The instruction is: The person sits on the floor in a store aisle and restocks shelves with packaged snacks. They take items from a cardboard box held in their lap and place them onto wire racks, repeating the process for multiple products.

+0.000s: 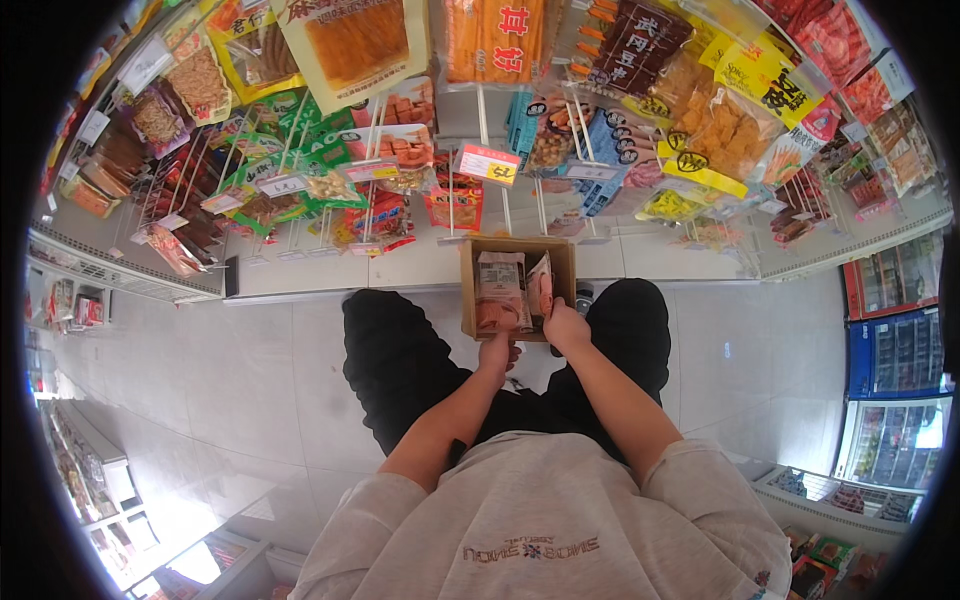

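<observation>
An open cardboard box (469, 289) sits between my knees at the foot of the shelf. Inside it, a pink food packet (500, 281) lies flat on the left with a printed label. A second pink packet (541, 285) leans on edge at the right. My left hand (499, 354) is at the box's near wall, fingers curled below the rim; its thumb is partly hidden. My right hand (566, 327) reaches over the near right corner, with its fingertips at the edge of the leaning packet.
Bagged snacks hang on hooks ahead, among them an orange bag (491, 41) and a yellow bag (720, 139). Price tags (487, 163) stick out on the hook ends above the box. A white shelf base (300, 274) borders the tiled floor (247, 375). Drink coolers (896, 352) stand at right.
</observation>
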Demonstrator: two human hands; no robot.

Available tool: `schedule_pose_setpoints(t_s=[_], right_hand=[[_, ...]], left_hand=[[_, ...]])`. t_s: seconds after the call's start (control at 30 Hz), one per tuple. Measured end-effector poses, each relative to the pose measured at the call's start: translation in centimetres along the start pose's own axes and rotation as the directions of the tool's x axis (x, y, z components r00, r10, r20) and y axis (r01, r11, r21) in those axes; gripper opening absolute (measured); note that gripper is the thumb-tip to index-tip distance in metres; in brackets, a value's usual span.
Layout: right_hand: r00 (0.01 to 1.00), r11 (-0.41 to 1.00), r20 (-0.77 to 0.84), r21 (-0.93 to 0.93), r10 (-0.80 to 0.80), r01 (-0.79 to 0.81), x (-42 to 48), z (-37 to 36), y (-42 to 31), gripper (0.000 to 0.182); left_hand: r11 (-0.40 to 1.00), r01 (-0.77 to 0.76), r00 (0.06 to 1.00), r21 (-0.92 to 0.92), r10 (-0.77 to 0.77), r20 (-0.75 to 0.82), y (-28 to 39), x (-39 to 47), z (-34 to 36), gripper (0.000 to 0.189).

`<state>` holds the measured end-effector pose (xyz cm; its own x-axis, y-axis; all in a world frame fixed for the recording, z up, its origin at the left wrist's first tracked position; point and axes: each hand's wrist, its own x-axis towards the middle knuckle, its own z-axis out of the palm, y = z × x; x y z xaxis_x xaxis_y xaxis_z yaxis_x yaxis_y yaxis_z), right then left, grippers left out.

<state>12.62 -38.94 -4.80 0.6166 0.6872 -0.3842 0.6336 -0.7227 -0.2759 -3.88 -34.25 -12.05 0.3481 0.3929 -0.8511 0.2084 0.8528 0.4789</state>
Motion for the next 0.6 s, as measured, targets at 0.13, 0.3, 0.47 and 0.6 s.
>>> schedule_pose_setpoints(t_s=[0.13,0.3,0.47,0.6], right_hand=[[0.997,0.996,-0.063,0.072,0.053,-0.048,-0.8,-1.5,-1.9,0.038],[0.961,0.992,-0.256,0.035,-0.105,0.117,-0.3,-2.2,-0.7,0.039],[0.990,0.990,0.142,-0.138,0.018,0.001,-1.1,-3.3,-1.0,0.042],[0.962,0.979,0.275,-0.193,-0.006,0.061,-2.3,-3.2,-1.6,0.037]], left_hand=[[1.000,-0.008,1.000,-0.008,0.008,0.011,-0.2,0.4,-0.4,0.053],[1.000,-0.015,1.000,-0.017,0.016,0.028,-0.4,0.6,-0.5,0.052],[1.000,-0.009,1.000,-0.022,0.009,0.026,-0.6,0.9,-0.4,0.054],[1.000,0.015,1.000,-0.022,-0.015,0.019,-0.9,1.3,-0.4,0.054]])
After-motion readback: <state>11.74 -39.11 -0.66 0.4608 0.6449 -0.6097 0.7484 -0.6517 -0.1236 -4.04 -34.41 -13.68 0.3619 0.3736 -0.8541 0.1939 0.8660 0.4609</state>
